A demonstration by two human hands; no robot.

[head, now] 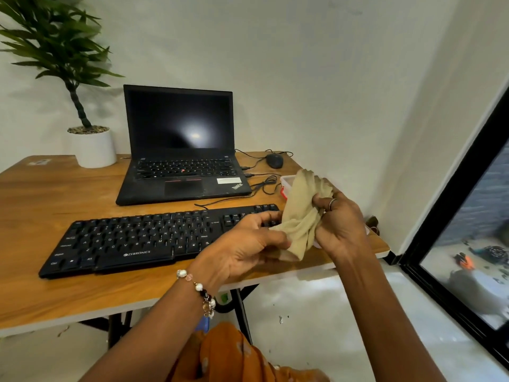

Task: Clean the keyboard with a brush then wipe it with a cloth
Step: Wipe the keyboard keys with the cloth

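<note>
A black keyboard (143, 238) lies along the front of the wooden table (55, 194). Over its right end, both hands hold a crumpled beige cloth (301, 213) in the air. My left hand (245, 249) pinches the cloth's lower left part. My right hand (340, 224) grips its right side, with a ring on one finger. The keyboard's rightmost keys are hidden behind my hands and the cloth. No brush is in view.
An open black laptop (181, 150) stands behind the keyboard, with a mouse (275, 160) and cables to its right. A white and red container (286, 184) peeks out behind the cloth. A potted plant (92, 147) stands at the back left. A glass door frame (451, 216) is on the right.
</note>
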